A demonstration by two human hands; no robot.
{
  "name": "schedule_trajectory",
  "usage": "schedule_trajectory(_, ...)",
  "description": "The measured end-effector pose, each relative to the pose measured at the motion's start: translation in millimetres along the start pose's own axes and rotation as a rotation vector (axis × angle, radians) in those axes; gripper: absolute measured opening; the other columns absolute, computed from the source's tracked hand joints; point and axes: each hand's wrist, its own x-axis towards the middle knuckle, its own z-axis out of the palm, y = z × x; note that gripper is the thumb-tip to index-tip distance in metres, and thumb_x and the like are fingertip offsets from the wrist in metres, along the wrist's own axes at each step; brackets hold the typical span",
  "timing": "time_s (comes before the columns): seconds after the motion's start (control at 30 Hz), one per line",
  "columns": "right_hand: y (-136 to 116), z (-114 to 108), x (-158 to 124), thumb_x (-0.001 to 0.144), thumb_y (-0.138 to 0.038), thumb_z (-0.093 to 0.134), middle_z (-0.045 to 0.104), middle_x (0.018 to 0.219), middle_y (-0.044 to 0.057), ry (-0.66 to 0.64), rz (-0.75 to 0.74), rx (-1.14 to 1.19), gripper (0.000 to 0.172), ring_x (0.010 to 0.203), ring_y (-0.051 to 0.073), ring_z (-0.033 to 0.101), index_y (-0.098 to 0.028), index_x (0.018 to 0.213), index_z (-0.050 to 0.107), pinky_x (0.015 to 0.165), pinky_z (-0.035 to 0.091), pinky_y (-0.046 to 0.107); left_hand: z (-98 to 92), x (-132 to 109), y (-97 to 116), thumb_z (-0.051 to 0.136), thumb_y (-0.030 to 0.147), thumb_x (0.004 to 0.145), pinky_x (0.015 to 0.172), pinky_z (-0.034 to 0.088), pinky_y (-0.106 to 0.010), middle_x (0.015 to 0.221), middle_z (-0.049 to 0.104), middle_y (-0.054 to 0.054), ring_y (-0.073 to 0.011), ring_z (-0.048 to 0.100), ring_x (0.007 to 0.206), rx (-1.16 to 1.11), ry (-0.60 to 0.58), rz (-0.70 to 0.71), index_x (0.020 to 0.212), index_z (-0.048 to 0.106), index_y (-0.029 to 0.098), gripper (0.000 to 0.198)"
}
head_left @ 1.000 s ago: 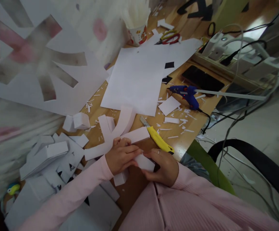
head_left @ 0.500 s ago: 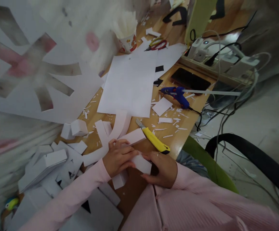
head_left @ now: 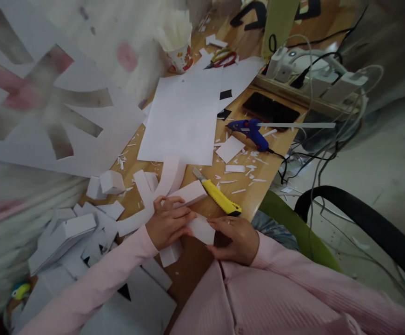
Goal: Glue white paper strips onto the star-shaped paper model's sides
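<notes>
A white three-dimensional shape with several box-like arms, apparently of foam board, lies at the table's near edge. My left hand is closed over its middle, the fingers bent across the arms. On the arm that points toward my body, a flat white face shows between my hands. My right hand pinches the right end of that arm between thumb and fingers. Just beyond my right hand lies a yellow utility knife, its blade end pointing away from me. My palms hide the middle of the shape.
White sheets cover the table's centre. A blue glue gun with a glue stick lies right, near a phone and a power strip. Pliers and a paper cup stand farther back. Board pieces pile up left.
The view has shifted slightly, so the table things appear a little left and higher. More of the white face shows between my hands, my right fingers now nearer its edge.
</notes>
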Motion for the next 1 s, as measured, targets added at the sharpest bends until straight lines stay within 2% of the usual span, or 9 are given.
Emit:
schedule_trajectory(0.13,-7,-6,3,0.074,-0.04,0.065,0.073,0.092,0.013,-0.151,0.113,-0.057,0.04,0.079,0.025,0.071,-0.015,0.104,0.06,0.068,0.055,0.036,-1.9,2,-2,0.053,0.053,0.087,0.085,0.019,-0.043,0.104,0.07,-0.001,-0.0286,0.044,0.108,0.003,-0.019,-0.013,0.11,0.062,0.029,0.035)
schedule_trajectory(0.23,-14,-12,10,0.072,-0.041,0.067,0.072,0.09,0.015,-0.289,0.212,-0.116,0.043,0.078,0.028,0.07,-0.011,0.102,0.062,0.067,0.054,0.037,-3.5,4,-1,0.055,0.051,0.086,0.082,0.019,-0.041,0.105,0.069,-0.001,-0.026,0.044,0.1,-0.005,-0.08,-0.034,0.12,0.058,0.033,0.038)
schedule_trajectory(0.37,-19,-17,19,0.074,-0.043,0.066,0.071,0.084,0.013,-0.39,0.215,-0.191,0.041,0.077,0.028,0.069,-0.01,0.099,0.063,0.064,0.051,0.035,-4.1,6,1,0.052,0.046,0.09,0.08,0.019,-0.041,0.106,0.067,-0.002,-0.0238,0.043,0.096,-0.012,-0.16,-0.018,0.123,0.055,0.036,0.035)
schedule_trajectory(0.53,-17,-18,23,0.077,-0.046,0.062,0.07,0.077,0.012,-0.415,0.131,-0.237,0.041,0.07,0.025,0.067,-0.01,0.096,0.064,0.059,0.046,0.032,-1.6,6,3,0.048,0.045,0.092,0.083,0.019,-0.043,0.106,0.066,-0.002,-0.0253,0.044,0.105,0.01,-0.154,-0.004,0.119,0.056,0.031,0.031)
schedule_trajectory(0.73,-14,-25,24,0.076,-0.048,0.063,0.071,0.082,0.011,-0.469,0.118,-0.212,0.043,0.073,0.024,0.066,-0.011,0.098,0.063,0.061,0.044,0.031,-7.1,15,-1,0.057,0.046,0.087,0.08,0.02,-0.041,0.107,0.066,-0.001,-0.0238,0.045,0.101,-0.048,-0.191,0.038,0.118,0.056,0.033,0.033)
schedule_trajectory(0.83,-15,-33,34,0.079,-0.05,0.062,0.069,0.077,0.009,-0.524,0.169,-0.165,0.039,0.068,0.021,0.064,-0.013,0.093,0.066,0.058,0.04,0.029,-11.9,24,-1,0.067,0.044,0.081,0.076,0.021,-0.04,0.096,0.067,0.0,-0.0231,0.045,0.097,-0.035,-0.221,0.052,0.112,0.061,0.033,0.034)
schedule_trajectory(0.93,-16,-38,49,0.082,-0.037,0.064,0.067,0.068,0.005,-0.562,0.291,-0.099,0.021,0.061,0.016,0.06,-0.016,0.079,0.068,0.055,0.035,0.026,-14.5,32,1,0.075,0.04,0.074,0.079,0.022,-0.041,0.091,0.066,0.001,-0.0236,0.045,0.099,0.004,-0.216,0.076,0.101,0.066,0.03,0.031)
schedule_trajectory(1.0,-15,-38,57,0.079,-0.029,0.069,0.063,0.06,0.001,-0.562,0.421,-0.023,0.016,0.054,0.012,0.054,-0.017,0.068,0.068,0.052,0.032,0.024,-14.4,34,2,0.077,0.036,0.072,0.083,0.022,-0.041,0.09,0.067,0.002,-0.0237,0.045,0.1,0.0,-0.203,0.087,0.097,0.067,0.029,0.028)
